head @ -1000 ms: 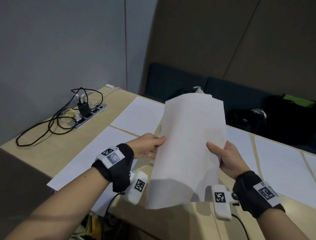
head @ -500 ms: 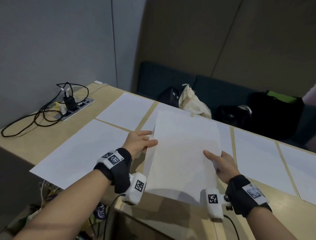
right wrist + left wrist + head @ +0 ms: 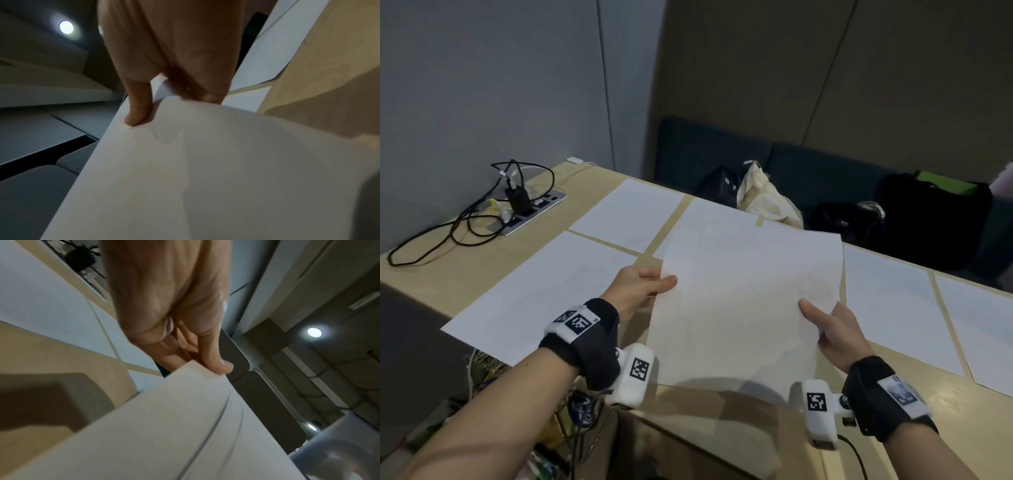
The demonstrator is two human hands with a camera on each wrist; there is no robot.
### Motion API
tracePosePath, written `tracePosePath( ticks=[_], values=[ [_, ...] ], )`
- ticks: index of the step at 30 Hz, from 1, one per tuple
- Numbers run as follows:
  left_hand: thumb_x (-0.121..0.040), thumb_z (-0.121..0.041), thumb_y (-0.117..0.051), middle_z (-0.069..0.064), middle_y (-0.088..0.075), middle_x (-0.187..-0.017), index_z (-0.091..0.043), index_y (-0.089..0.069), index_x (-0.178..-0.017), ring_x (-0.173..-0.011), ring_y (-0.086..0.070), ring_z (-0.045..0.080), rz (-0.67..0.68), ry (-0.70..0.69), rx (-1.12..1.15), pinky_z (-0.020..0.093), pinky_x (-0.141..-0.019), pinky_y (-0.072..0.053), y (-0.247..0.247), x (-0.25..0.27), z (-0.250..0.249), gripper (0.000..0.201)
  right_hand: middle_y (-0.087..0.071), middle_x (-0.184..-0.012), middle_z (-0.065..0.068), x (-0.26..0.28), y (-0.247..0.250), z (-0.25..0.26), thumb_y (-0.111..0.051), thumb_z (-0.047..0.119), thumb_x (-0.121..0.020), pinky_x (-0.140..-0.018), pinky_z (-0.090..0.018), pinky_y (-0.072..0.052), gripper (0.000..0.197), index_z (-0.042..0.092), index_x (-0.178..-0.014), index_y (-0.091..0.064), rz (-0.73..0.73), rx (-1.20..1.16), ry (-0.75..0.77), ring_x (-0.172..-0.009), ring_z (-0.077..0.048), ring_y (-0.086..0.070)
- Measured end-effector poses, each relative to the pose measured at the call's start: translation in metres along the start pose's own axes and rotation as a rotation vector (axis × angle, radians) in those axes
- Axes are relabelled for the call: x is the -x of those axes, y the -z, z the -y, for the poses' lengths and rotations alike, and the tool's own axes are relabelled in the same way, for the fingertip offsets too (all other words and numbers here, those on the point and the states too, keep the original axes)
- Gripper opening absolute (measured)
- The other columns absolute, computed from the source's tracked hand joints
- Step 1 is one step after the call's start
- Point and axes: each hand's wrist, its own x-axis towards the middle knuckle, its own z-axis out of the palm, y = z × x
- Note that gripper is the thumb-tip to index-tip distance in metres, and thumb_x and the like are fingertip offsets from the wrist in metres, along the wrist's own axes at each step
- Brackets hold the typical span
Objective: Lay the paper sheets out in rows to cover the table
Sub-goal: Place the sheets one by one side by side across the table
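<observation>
I hold a stack of white paper sheets (image 3: 743, 308) nearly flat just above the tan table (image 3: 448, 277), in the gap of the near row. My left hand (image 3: 643, 287) pinches its left edge, thumb on top. My right hand (image 3: 832, 329) pinches the right edge, thumb on top and fingers beneath. The left wrist view shows the thumb (image 3: 218, 363) on the stack's corner (image 3: 185, 418). The right wrist view shows the thumb (image 3: 137, 113) pressing the stack's sheets (image 3: 205, 162). Several sheets lie on the table: one near left (image 3: 541, 291), one far left (image 3: 633, 212), others to the right (image 3: 893, 308).
A power strip with black cables (image 3: 517, 209) sits at the table's left end. Behind the far edge a dark bench holds a cream tote (image 3: 767, 198) and black bags (image 3: 928, 219). The table's near edge runs under my wrists.
The stack has come down from an upright tilt to almost level over the table. Both hands moved lower and forward with it, keeping their grip.
</observation>
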Motion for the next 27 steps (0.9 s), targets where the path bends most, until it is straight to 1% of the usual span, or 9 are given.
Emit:
tracePosePath(
  ticks=[2, 4, 6, 8, 11, 13, 18, 23, 27],
  values=[
    [-0.079, -0.011, -0.072, 0.008, -0.071, -0.087, -0.005, -0.068, -0.085, -0.070, -0.068, 0.014, -0.030, 0.023, -0.041, 0.021, -0.064, -0.055, 0.009, -0.001, 0.008, 0.009, -0.076, -0.098, -0.002, 0.002, 0.001, 0.000, -0.091, 0.049, -0.028, -0.063, -0.025, -0.058, 0.092, 0.012, -0.108, -0.064, 0.023, 0.028, 0.020, -0.087, -0.019, -0.073],
    [-0.075, -0.014, -0.076, 0.012, -0.071, -0.084, -0.004, -0.069, -0.077, -0.073, -0.066, 0.021, -0.088, 0.059, -0.175, 0.033, -0.076, -0.054, 0.019, -0.004, 0.020, 0.013, -0.077, -0.091, 0.001, 0.005, 0.000, 0.001, -0.087, 0.037, -0.053, -0.063, -0.026, -0.058, 0.060, 0.014, -0.104, -0.063, 0.004, 0.033, 0.024, -0.081, -0.016, -0.074],
    [-0.072, -0.017, -0.079, 0.011, -0.065, -0.072, -0.004, -0.062, -0.063, -0.070, -0.060, 0.025, -0.168, 0.102, -0.358, 0.034, -0.073, -0.049, 0.030, -0.006, 0.034, 0.024, -0.076, -0.087, 0.004, 0.007, 0.002, 0.003, -0.065, 0.012, -0.082, -0.064, -0.026, -0.058, 0.019, 0.016, -0.100, -0.063, -0.025, 0.007, 0.022, -0.076, -0.012, -0.074],
    [-0.072, -0.019, -0.079, 0.008, -0.057, -0.070, -0.009, -0.050, -0.057, -0.071, -0.053, 0.024, -0.280, 0.141, -0.556, 0.027, -0.069, -0.041, 0.038, -0.007, 0.047, 0.035, -0.073, -0.092, 0.001, 0.007, 0.008, 0.002, -0.057, 0.005, -0.088, -0.065, -0.028, -0.057, 0.017, 0.016, -0.100, -0.062, -0.077, 0.020, 0.010, -0.074, -0.011, -0.073],
    [-0.075, -0.015, -0.076, 0.013, -0.060, -0.089, -0.004, -0.060, -0.077, -0.084, -0.053, 0.024, -0.339, 0.144, -0.774, 0.024, -0.074, -0.038, 0.042, -0.002, 0.056, 0.019, -0.068, -0.102, -0.004, 0.009, 0.015, 0.001, -0.057, 0.005, -0.088, -0.067, -0.031, -0.053, 0.023, 0.011, -0.110, -0.059, -0.135, 0.036, -0.007, -0.082, -0.017, -0.069],
    [-0.075, -0.010, -0.074, 0.018, -0.065, -0.106, 0.002, -0.064, -0.104, -0.096, -0.059, 0.030, -0.331, 0.127, -0.829, 0.029, -0.082, -0.044, 0.043, -0.008, 0.061, 0.033, -0.067, -0.104, -0.004, 0.010, 0.017, 0.000, -0.057, 0.005, -0.088, -0.069, -0.033, -0.051, 0.031, 0.009, -0.118, -0.055, -0.159, 0.030, -0.012, -0.088, -0.021, -0.065],
    [-0.082, -0.013, -0.064, 0.015, -0.039, -0.137, -0.011, -0.040, -0.134, -0.124, -0.040, 0.031, -0.363, -0.029, -1.153, 0.037, -0.099, -0.036, 0.019, -0.008, 0.066, 0.057, -0.068, -0.098, -0.002, 0.015, 0.018, 0.002, -0.056, 0.005, -0.088, -0.067, -0.032, -0.052, 0.029, 0.010, -0.116, -0.055, -0.171, 0.022, -0.012, -0.086, -0.021, -0.065],
    [-0.078, -0.054, -0.060, 0.009, 0.002, -0.160, -0.030, -0.017, -0.149, -0.147, 0.000, 0.034, 0.176, 0.078, -1.343, 0.056, -0.112, -0.011, -0.021, -0.005, 0.074, 0.087, -0.072, -0.098, -0.003, 0.015, 0.018, 0.005, -0.062, 0.008, -0.083, -0.063, -0.028, -0.058, 0.034, 0.009, -0.116, -0.057, -0.156, 0.033, 0.004, -0.084, -0.020, -0.070],
    [-0.071, -0.057, -0.067, 0.006, 0.021, -0.159, -0.037, 0.000, -0.150, -0.145, 0.017, 0.036, 0.254, 0.173, -1.351, 0.066, -0.109, -0.006, -0.025, -0.014, 0.077, 0.105, -0.068, -0.104, -0.006, 0.014, 0.019, 0.010, -0.057, 0.006, -0.088, -0.063, -0.024, -0.058, 0.029, 0.008, -0.117, -0.056, -0.146, 0.026, 0.026, -0.086, -0.020, -0.068]
  ],
)
